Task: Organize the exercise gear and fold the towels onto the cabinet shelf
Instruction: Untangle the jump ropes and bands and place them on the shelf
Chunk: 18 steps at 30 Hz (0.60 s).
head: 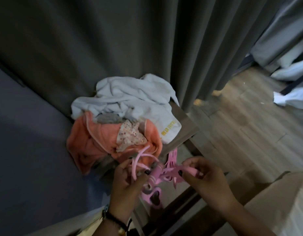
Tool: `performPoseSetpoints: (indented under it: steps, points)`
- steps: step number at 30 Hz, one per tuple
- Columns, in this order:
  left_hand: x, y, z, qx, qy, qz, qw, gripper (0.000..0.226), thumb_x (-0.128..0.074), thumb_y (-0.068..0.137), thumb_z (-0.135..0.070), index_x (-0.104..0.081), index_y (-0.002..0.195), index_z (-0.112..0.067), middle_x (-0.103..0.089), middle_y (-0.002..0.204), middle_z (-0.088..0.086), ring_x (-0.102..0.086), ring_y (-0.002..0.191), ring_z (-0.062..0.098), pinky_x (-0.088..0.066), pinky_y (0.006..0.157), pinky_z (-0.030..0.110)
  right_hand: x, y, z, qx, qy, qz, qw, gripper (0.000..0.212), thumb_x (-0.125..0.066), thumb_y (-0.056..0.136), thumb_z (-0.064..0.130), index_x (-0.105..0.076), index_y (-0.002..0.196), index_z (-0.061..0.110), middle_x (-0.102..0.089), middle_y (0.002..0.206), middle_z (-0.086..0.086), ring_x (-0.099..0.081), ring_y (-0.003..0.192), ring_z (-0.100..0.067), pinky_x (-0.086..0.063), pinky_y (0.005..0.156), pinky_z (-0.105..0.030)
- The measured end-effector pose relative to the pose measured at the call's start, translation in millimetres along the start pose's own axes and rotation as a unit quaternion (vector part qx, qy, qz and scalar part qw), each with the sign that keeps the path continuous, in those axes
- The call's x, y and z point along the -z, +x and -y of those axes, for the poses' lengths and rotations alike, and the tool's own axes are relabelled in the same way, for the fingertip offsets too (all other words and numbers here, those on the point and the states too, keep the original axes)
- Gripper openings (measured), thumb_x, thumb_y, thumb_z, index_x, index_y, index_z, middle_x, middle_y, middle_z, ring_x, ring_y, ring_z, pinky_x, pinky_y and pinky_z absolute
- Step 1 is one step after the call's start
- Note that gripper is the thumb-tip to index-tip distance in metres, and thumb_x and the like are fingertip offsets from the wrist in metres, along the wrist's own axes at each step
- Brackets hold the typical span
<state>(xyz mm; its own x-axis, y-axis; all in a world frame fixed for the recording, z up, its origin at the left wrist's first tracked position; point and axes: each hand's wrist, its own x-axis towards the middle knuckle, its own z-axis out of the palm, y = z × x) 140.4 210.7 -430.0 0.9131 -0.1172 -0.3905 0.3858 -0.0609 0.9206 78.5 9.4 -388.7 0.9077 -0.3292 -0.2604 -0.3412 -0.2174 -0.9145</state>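
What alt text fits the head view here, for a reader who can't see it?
Two hands, left hand and right hand, grip a tangled pink resistance band set over a cabinet top. Behind it lie an unfolded pale blue towel and orange towel, against a dark grey curtain.

The heap of towels (123, 114) is taking up most of the cabinet top (184, 132); only a strip along the right edge is lying bare; the grey curtain (113, 40) is hanging close behind, touching the heap; the dark sofa (28, 133) is pressing in on the left; both hands, left (128, 183) and right (206, 178), with the tangled pink bands (157, 176), are crowding the near corner; the wooden floor (240, 125) to the right is lying open.
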Motion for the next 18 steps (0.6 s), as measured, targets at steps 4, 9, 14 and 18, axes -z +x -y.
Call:
performPoseSetpoints:
  steps: [4,9,14,18]
  points:
    - [13.5,-5.4,-29.1,-0.021,-0.034,0.009,0.999,0.053,-0.079,0.069,-0.011,-0.058,0.117,-0.009,-0.072,0.105,0.009,-0.071,0.093,0.018,-0.054,0.07,0.022,-5.0,2.7,67.9,0.031,0.024,0.04,0.998,0.022,-0.068,0.078,-0.01,-0.07,0.079,0.012,-0.072,0.082,-0.004,-0.069,0.074,-0.02,-0.058,0.066,-0.035]
    - [40.1,-24.6,-82.2,-0.065,-0.059,0.082,0.993,0.069,-0.069,0.074,0.017,-0.047,0.13,-0.017,-0.062,0.12,-0.003,-0.066,0.09,-0.004,-0.052,0.068,0.014,-20.3,4.3,146.6,0.056,0.108,0.078,0.99,0.026,-0.061,0.08,-0.015,-0.069,0.078,0.009,-0.07,0.076,-0.006,-0.065,0.067,-0.015,-0.048,0.055,-0.017]
    - [63.4,-42.2,-127.5,-0.19,0.013,0.094,0.977,0.083,-0.085,0.065,-0.006,-0.043,0.136,-0.018,-0.055,0.132,-0.023,-0.052,0.12,-0.006,-0.047,0.088,0.012,-42.2,3.4,206.5,0.063,0.198,0.141,0.968,0.018,-0.065,0.07,0.001,-0.072,0.076,0.015,-0.065,0.079,-0.023,-0.062,0.064,-0.024,-0.05,0.054,-0.023]
    - [68.2,-42.6,-139.0,-0.208,0.022,0.047,0.977,0.086,-0.086,0.07,-0.02,-0.038,0.136,-0.048,-0.052,0.133,-0.027,-0.05,0.126,0.001,-0.046,0.1,0.027,-62.7,9.8,238.9,0.047,0.273,0.228,0.934,0.02,-0.059,0.067,0.002,-0.072,0.074,0.016,-0.065,0.076,-0.012,-0.062,0.068,-0.019,-0.05,0.056,-0.023]
